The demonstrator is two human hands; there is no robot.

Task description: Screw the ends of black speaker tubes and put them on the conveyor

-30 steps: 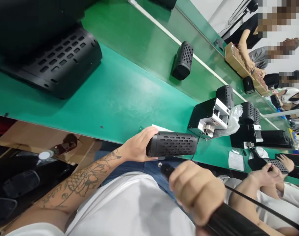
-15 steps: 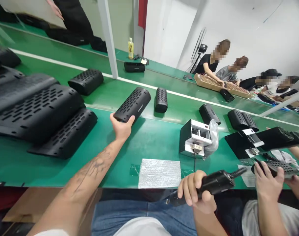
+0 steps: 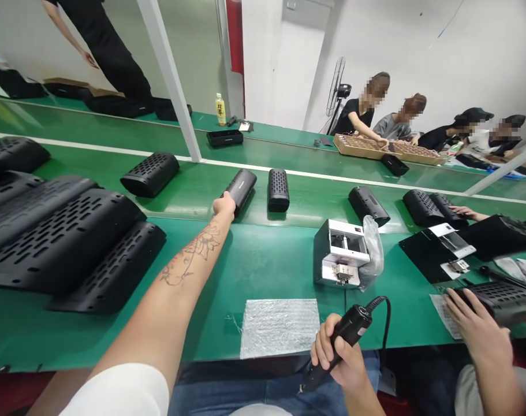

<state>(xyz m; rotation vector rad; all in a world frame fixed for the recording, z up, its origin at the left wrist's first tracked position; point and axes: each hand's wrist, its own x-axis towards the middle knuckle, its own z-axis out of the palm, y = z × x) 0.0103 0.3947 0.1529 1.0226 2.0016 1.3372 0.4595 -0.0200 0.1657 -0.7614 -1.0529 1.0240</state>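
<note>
My left hand (image 3: 225, 204) reaches out over the far side of the bench and is closed round the near end of a black perforated speaker housing (image 3: 242, 188), whose smooth lettered side faces up. My right hand (image 3: 338, 355) grips a black electric screwdriver (image 3: 351, 335) near my lap, its bit pointing down and left and its cord looping from the top. Between my arms, at the bench's front edge, lies a silvery foam sheet (image 3: 280, 327). A screw feeder (image 3: 343, 254) with a clear plastic bag on its side stands ahead of my right hand.
Several perforated shells (image 3: 72, 237) are stacked at left. Other housings stand along the green conveyor (image 3: 314, 199), one (image 3: 279, 189) just right of the held one. At right, a co-worker's hand (image 3: 479, 326) rests on a housing beside a second feeder (image 3: 440, 251). A white post (image 3: 170, 81) rises behind.
My left hand has carried the housing away from me, from over the bench to the conveyor, and turned it. The screwdriver in my right hand has tilted more upright.
</note>
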